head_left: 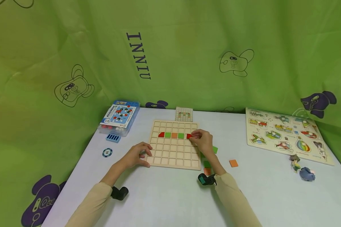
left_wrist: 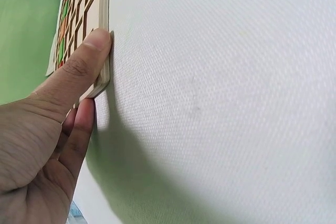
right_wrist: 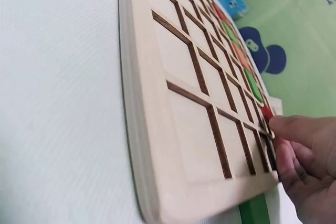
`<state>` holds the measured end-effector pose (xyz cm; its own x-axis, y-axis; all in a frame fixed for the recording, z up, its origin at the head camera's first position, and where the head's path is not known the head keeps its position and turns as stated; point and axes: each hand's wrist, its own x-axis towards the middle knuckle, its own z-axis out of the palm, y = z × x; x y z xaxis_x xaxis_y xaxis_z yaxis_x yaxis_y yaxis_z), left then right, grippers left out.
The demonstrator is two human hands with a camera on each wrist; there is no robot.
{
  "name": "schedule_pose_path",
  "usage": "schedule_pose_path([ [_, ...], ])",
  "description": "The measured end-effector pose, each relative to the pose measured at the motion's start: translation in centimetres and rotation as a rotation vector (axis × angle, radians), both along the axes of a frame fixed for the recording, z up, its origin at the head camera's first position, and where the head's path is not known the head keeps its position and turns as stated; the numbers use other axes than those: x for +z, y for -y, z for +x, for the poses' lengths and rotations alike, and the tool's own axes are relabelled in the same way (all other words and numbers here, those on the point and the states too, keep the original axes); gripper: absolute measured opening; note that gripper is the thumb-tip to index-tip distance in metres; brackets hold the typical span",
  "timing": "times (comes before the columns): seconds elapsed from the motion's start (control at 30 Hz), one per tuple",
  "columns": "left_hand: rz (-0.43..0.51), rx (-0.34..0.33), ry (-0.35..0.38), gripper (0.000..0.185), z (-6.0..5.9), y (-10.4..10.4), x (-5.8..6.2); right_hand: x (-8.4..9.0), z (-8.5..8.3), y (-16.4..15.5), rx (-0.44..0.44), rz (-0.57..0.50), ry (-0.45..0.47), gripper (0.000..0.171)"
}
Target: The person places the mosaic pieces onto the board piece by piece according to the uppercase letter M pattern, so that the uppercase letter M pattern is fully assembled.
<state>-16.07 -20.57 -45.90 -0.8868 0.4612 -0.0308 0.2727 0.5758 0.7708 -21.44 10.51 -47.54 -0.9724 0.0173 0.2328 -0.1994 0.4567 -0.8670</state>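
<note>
A wooden grid board (head_left: 173, 154) lies on the white table, also seen edge-on in the left wrist view (left_wrist: 100, 35) and close up in the right wrist view (right_wrist: 173, 103). Its second row holds red, green, orange and green tiles (head_left: 171, 135). My right hand (head_left: 202, 139) pinches a red tile (head_left: 189, 136) at the right end of that row, and its fingertips (right_wrist: 294, 135) hold the red piece (right_wrist: 266, 112) over a cell. The left hand (head_left: 136, 154) rests on the board's near left corner, thumb (left_wrist: 79, 66) pressed flat against its edge.
Loose green (head_left: 215, 149) and orange (head_left: 233, 163) tiles lie right of the board. A pattern card (head_left: 184, 114) sits behind it, a blue box (head_left: 120, 116) and chip (head_left: 107, 152) at left, an animal puzzle (head_left: 287, 135) and figurines (head_left: 301, 168) at right. Green cloth surrounds the table.
</note>
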Motion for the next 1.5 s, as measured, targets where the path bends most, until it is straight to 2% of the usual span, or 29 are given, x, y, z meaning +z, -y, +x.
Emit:
schedule_pose_path([
  [0.2, 0.011, -0.012, -0.006, 0.033, 0.0, -0.2, 0.1, 0.2, -0.2, 0.5, 0.017, 0.027, -0.017, 0.020],
  [0.4, 0.003, -0.005, -0.003, 0.033, 0.0, -0.1, 0.1, 0.6, 0.0, -0.2, 0.049, -0.025, 0.003, 0.023],
  [0.53, 0.001, -0.005, -0.004, 0.033, 0.0, 0.0, 0.0, 1.0, 0.5, -1.8, 0.059, -0.068, 0.053, 0.024],
  [0.73, 0.005, -0.006, 0.001, 0.033, 0.0, 0.1, 0.0, 1.6, 2.1, -5.6, 0.056, -0.070, 0.136, 0.025],
  [0.9, 0.007, 0.003, 0.018, 0.032, 0.0, 0.0, 0.1, 1.4, 3.4, -8.9, 0.071, -0.032, 0.145, 0.027],
  [1.03, 0.006, -0.001, 0.022, 0.032, 0.0, 0.0, 0.2, 1.2, 4.2, -10.7, 0.111, 0.055, 0.155, 0.030],
  [1.23, 0.006, -0.007, 0.015, 0.032, 0.0, 0.0, 0.2, 0.7, 4.7, -11.4, 0.157, 0.186, 0.145, 0.031],
  [1.5, 0.014, -0.015, 0.003, 0.032, 0.0, 0.2, 0.2, 0.0, 4.6, -11.2, 0.133, 0.180, 0.077, 0.026],
])
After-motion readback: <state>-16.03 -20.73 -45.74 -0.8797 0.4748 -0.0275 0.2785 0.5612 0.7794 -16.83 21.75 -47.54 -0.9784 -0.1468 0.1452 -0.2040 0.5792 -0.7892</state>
